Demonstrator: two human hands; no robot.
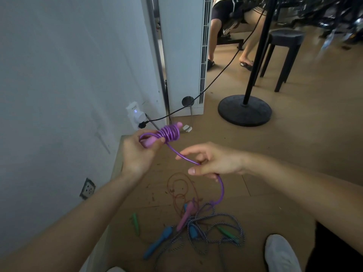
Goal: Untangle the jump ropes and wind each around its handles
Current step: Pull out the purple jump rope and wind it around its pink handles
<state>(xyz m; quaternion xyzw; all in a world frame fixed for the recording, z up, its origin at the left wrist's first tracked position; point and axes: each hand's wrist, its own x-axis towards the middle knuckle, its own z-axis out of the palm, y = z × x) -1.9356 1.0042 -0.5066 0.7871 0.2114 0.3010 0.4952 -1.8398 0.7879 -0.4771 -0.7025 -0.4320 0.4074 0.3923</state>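
Nearest, on the floor [275, 173]: tangle [196, 222] of the other ropes, with a second pink handle [185, 216] lying in it. The purple rope [182, 155] climbs out of it into the right hand [214, 161], whose fingers curl round it, index finger out. The rope then runs up-left to the coil [170, 133] on the pink handle [149, 143] gripped by the left hand [137, 152], farther off. Handle axis: lower-left to upper-right, roughly across the rope's run. Judgement: the next wrap falls to the right hand; the tail is not yet free.
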